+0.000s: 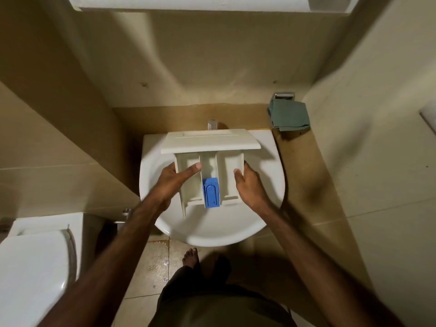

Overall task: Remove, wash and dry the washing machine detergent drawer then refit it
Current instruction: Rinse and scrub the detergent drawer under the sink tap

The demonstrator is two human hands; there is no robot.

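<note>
I hold a white detergent drawer point(211, 142) above a white basin point(212, 232), its wide front panel pointing away from me toward the tap point(211, 124). A blue insert point(211, 194) sits in the drawer's middle compartment near its rear end. My left hand point(175, 180) grips the left side wall, with fingers reaching over into the left compartment. My right hand point(247, 185) grips the right side wall, thumb on its edge. No water is visibly running.
A folded green cloth point(289, 115) lies on the brown counter at the back right, by a metal holder point(283, 95). A white toilet point(35, 256) stands at the lower left. The tiled floor under the basin looks wet, and my bare foot point(190, 257) stands there.
</note>
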